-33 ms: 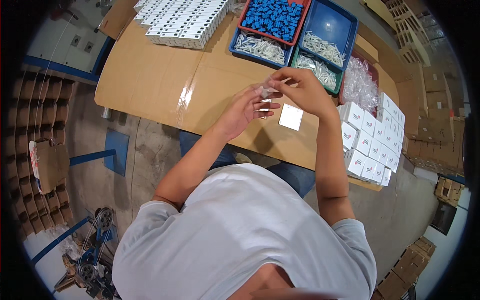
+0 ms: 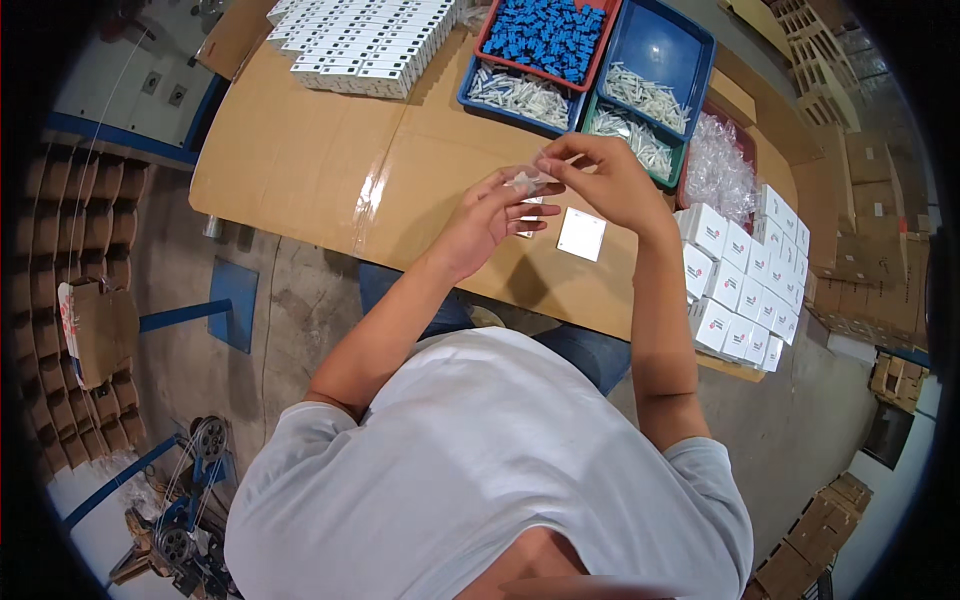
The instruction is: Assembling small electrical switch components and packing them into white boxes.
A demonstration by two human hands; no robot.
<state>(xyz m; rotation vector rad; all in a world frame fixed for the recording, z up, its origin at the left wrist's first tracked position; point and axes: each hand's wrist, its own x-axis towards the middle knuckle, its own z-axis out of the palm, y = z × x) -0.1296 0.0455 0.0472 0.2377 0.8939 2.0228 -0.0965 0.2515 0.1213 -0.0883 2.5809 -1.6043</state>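
Above the near-middle part of the table, both my hands meet at a small clear plastic bag (image 2: 533,178). Some small white pieces seem to be in or under the film, too small to name. My left hand (image 2: 487,222) grips the bag between thumb and forefinger, its other fingers spread. From the right, my right hand (image 2: 600,172) pinches the bag's upper edge with thumb and fingertips. A flat white square plate or box (image 2: 581,234) lies on the table below my right hand. Another white item (image 2: 532,215) is partly hidden behind my left fingers.
Ahead stand a red tray (image 2: 482,42) of blue parts, blue (image 2: 463,92) and green (image 2: 684,160) trays of white plugs, and a bin of clear bags (image 2: 722,165). Stacked white boxes (image 2: 735,285) fill the right edge; rows of white boxes (image 2: 365,45) stand far left on the cardboard-covered table (image 2: 300,180).
The bag has shifted slightly between my fingers, and my left thumb and forefinger have moved a little. My right hand keeps its pinch in nearly the same place.
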